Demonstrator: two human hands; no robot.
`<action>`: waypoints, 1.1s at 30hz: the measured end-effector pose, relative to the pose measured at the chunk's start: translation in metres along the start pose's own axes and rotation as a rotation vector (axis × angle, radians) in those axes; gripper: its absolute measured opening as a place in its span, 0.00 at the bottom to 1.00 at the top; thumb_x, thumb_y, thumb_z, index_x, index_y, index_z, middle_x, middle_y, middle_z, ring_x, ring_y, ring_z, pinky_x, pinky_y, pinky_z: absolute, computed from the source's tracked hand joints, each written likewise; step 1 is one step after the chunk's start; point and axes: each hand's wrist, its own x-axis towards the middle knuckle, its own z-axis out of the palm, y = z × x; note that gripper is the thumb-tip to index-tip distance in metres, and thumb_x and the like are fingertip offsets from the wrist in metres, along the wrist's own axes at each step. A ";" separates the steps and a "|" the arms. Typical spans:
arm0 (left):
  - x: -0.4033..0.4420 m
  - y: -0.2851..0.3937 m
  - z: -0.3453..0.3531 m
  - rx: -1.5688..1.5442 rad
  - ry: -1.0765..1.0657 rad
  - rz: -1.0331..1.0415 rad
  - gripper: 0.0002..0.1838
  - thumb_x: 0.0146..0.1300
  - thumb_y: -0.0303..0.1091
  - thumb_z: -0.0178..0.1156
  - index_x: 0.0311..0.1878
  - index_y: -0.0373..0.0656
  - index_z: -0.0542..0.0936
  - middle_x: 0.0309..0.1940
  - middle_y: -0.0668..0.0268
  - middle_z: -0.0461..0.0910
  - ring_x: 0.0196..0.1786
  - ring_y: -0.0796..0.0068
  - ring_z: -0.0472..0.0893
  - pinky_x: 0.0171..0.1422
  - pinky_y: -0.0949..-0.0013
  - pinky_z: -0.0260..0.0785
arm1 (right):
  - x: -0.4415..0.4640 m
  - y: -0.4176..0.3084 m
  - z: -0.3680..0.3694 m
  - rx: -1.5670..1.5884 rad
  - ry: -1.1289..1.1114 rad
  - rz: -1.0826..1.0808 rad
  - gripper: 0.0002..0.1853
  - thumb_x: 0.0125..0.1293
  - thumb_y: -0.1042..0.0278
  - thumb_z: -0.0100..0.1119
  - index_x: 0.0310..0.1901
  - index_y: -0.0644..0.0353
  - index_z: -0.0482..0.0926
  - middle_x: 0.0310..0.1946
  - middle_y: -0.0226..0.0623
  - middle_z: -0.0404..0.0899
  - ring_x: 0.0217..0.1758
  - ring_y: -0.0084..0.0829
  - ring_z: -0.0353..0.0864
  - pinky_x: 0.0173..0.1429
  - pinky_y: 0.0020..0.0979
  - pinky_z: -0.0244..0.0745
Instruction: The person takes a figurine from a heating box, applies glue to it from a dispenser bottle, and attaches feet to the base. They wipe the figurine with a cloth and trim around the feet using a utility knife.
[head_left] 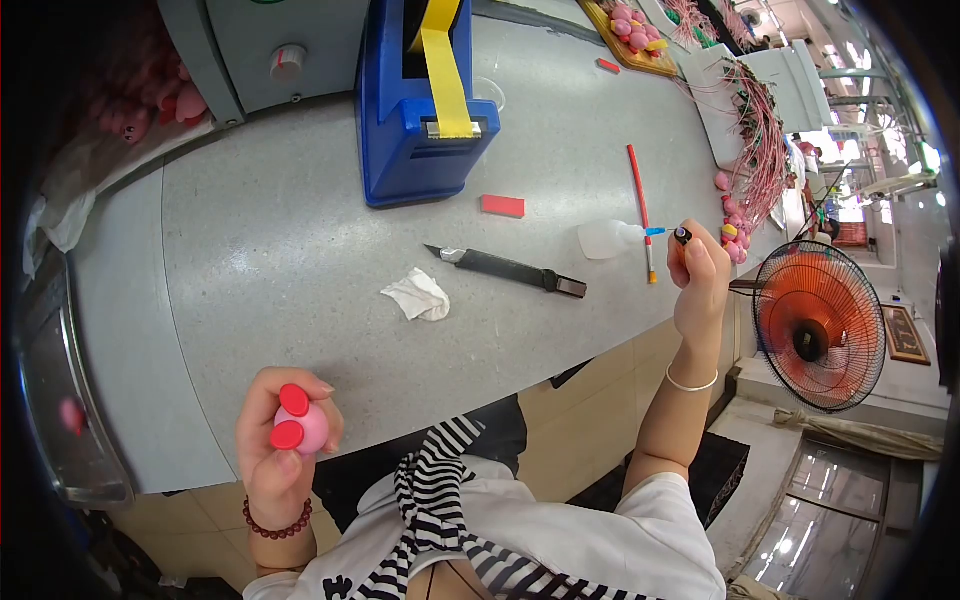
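Note:
My left hand (268,440) is closed round a small pink ball-shaped figure (314,428) with two red oval feet, just over the front edge of the table. Pinched in the fingertips of my right hand (703,275) is a small black round piece (683,235); its exact kind is too small to make out. Just left of those fingers lies a white squeeze bottle (606,239) with a blue needle tip. A red-handled brush (640,200) lies across the table near the bottle. Between my hands rest a black utility knife (510,270) and a crumpled white tissue (418,295).
A blue tape dispenser (415,150) with yellow tape stands at the back, beside a grey machine (285,30) with a knob. A red block (502,206) lies before it. Bundled wires (760,150) and pink pieces are at the right; an orange fan (820,325) stands beyond the edge.

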 end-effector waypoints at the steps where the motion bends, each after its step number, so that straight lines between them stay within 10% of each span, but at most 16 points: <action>1: 0.000 0.000 0.000 0.001 0.001 0.001 0.25 0.52 0.48 0.55 0.40 0.35 0.64 0.19 0.67 0.64 0.22 0.81 0.63 0.26 0.77 0.54 | 0.000 0.000 0.000 0.005 0.003 0.010 0.22 0.59 0.48 0.38 0.17 0.57 0.58 0.12 0.22 0.52 0.16 0.14 0.47 0.20 0.20 0.38; 29: -0.002 -0.001 -0.002 0.025 0.051 -0.037 0.28 0.48 0.51 0.56 0.41 0.34 0.67 0.20 0.66 0.68 0.23 0.80 0.67 0.26 0.78 0.57 | 0.001 0.003 0.000 0.014 -0.018 -0.015 0.22 0.59 0.48 0.38 0.17 0.57 0.58 0.12 0.22 0.51 0.16 0.14 0.47 0.20 0.21 0.39; 33: -0.004 -0.002 -0.003 0.008 0.048 -0.037 0.28 0.48 0.50 0.56 0.41 0.33 0.67 0.21 0.66 0.68 0.23 0.80 0.68 0.26 0.78 0.57 | 0.011 0.030 -0.012 0.093 0.034 0.190 0.16 0.61 0.58 0.38 0.26 0.64 0.65 0.17 0.31 0.58 0.23 0.19 0.55 0.26 0.22 0.50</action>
